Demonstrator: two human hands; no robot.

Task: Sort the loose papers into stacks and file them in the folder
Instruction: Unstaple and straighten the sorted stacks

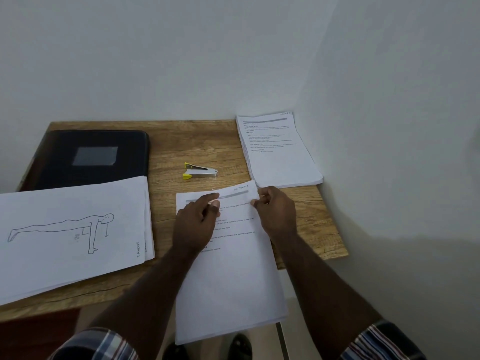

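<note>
Staple remover point(199, 171) — on wooden table point(181, 141)

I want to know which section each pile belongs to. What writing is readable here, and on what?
"SECTION-1": handwritten, top corner of the sheet in hand.
"SECTION 1": handwritten sideways, corner of the push-up drawing sheet; beside the figure, "90".
Corner stack: handwritten corner note cut off; printed text too small.
Black folder: label blank.

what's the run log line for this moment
left hand: presses white printed sheet | right hand: pinches sheet's right edge | black closed folder: untouched | white paper stack: far right
</note>
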